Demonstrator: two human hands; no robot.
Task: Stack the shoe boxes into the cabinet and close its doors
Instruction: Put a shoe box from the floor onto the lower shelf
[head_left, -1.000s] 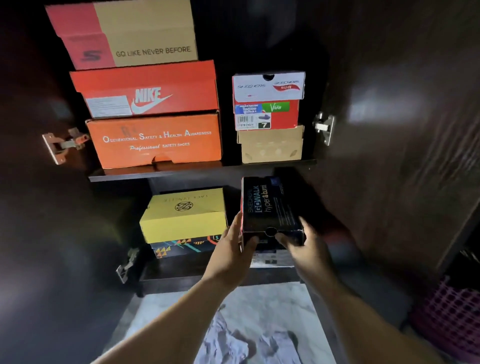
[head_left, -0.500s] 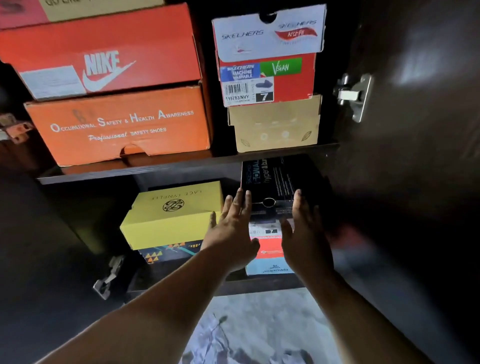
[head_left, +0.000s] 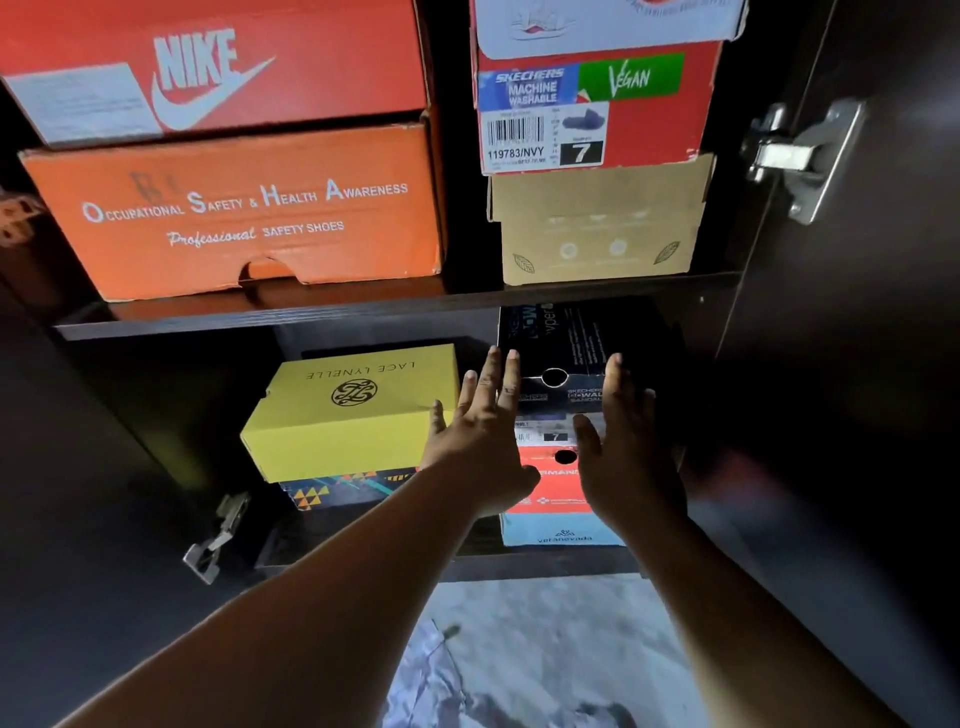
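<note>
Sitting at the centre right of the frame, on the lower shelf of the dark wooden cabinet (head_left: 395, 325), is a black cardboard Skechers shoe box (head_left: 582, 348) with white and blue lettering and a round finger hole in its front end. It is lying on top of a red-orange shoe box (head_left: 558, 480), which in turn is resting on a pale blue shoe box (head_left: 561, 532), so the three are forming one pile. A white label with a barcode and the number 7 is showing on the black box's front end, between the two hands.

The left hand (head_left: 480, 441) is reaching in with its fingers straight and spread, holding nothing, the fingertips lying against the front left edge of the black box. The right hand (head_left: 623, 452) is likewise flat and gripping nothing, its fingers pointing up along the box's front right edge.

Left of centre, a yellow cardboard shoe box (head_left: 353, 415) with a round black emblem is sitting on a dark box with a coloured triangle pattern (head_left: 337, 491).

In the upper left, an orange safety-shoes box (head_left: 234, 213) is carrying a red Nike box (head_left: 218, 62). In the upper right, a plain brown cardboard box (head_left: 597, 223) is bearing a red Skechers box (head_left: 597, 104). A metal hinge (head_left: 800, 156) is showing on the open right door (head_left: 883, 312).
</note>
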